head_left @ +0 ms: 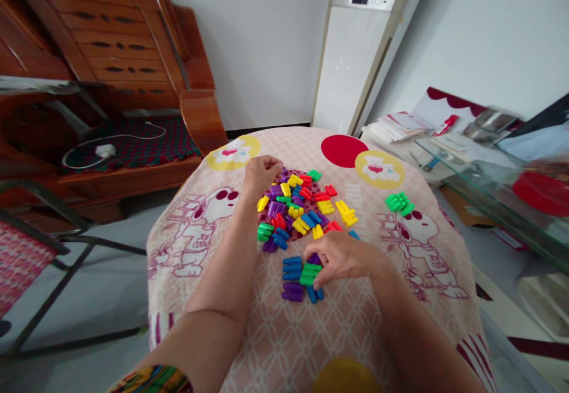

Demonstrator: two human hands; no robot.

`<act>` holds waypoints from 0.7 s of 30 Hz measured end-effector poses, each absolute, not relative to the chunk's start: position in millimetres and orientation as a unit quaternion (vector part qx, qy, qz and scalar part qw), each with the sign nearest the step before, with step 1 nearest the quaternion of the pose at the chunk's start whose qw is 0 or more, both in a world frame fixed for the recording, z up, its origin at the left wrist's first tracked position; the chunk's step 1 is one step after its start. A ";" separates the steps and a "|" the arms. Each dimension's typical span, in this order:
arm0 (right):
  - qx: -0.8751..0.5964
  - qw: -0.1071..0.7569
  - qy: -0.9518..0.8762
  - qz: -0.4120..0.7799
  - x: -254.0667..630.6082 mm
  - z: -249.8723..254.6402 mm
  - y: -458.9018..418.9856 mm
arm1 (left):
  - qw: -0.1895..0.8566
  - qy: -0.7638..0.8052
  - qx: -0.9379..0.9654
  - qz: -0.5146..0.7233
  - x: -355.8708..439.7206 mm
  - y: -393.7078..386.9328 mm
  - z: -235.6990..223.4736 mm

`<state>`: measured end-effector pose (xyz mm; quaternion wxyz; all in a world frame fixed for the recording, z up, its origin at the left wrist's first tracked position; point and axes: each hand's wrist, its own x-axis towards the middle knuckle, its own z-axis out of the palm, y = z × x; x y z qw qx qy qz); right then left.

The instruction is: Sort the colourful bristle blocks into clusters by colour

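A heap of small plastic pegs in yellow, red, blue, purple and green lies on a dark red pegboard in the middle of a table with a pink cartoon cloth. My left hand is curled shut at the far left edge of the heap, touching purple pegs. My right hand rests at the near side, fingers pinched on a green peg cluster. Next to it lie blue pegs and purple pegs. A separate green peg group sits to the right.
A wooden bench with a cushion and a white cable stands at the left. A metal chair frame is nearer left. A white standing air conditioner is behind the table. A glass table with papers and a red lid is at right.
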<state>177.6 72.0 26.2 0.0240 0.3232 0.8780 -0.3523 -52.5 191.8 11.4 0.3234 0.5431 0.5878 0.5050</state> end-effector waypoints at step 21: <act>0.423 -0.175 0.829 -0.321 178.7 12.0 85.9 | 0.354 0.580 0.543 0.492 -42.6 192.5 12.9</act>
